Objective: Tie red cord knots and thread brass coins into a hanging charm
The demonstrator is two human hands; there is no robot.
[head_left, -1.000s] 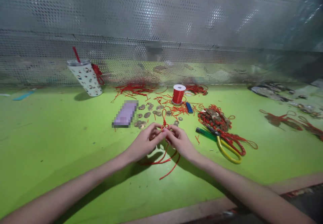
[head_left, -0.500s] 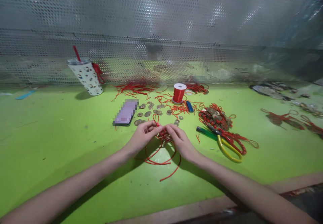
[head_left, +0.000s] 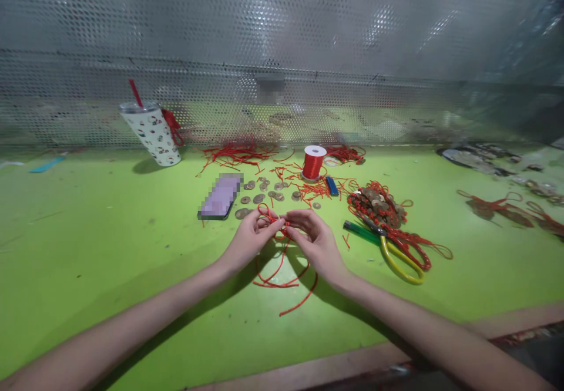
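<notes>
Between my two hands is a knotted red cord (head_left: 282, 262), its loose ends trailing in curves down over the green table. My left hand (head_left: 258, 232) pinches the knotted part between thumb and fingers, and a small loop of cord sticks up beside its fingertips. From the other side, my right hand (head_left: 315, 241) grips the same cord with bent fingers. The knot itself is partly hidden by my fingertips. Just beyond my hands lie several round brass-coloured coins (head_left: 259, 198).
A phone (head_left: 220, 197) lies left of the coins, with a patterned tumbler (head_left: 156, 135) behind it. A red cord spool (head_left: 312, 165), a blue object (head_left: 332, 186) and cord scraps sit farther back. Right are strung coins (head_left: 376, 203), yellow-and-red-handled scissors (head_left: 396, 262) and a green lighter-like stick (head_left: 359, 232).
The upright cord loop has tilted left towards my left fingers. My right hand's fingers have spread and shifted slightly at the knot, while the trailing ends stay nearly the same.
</notes>
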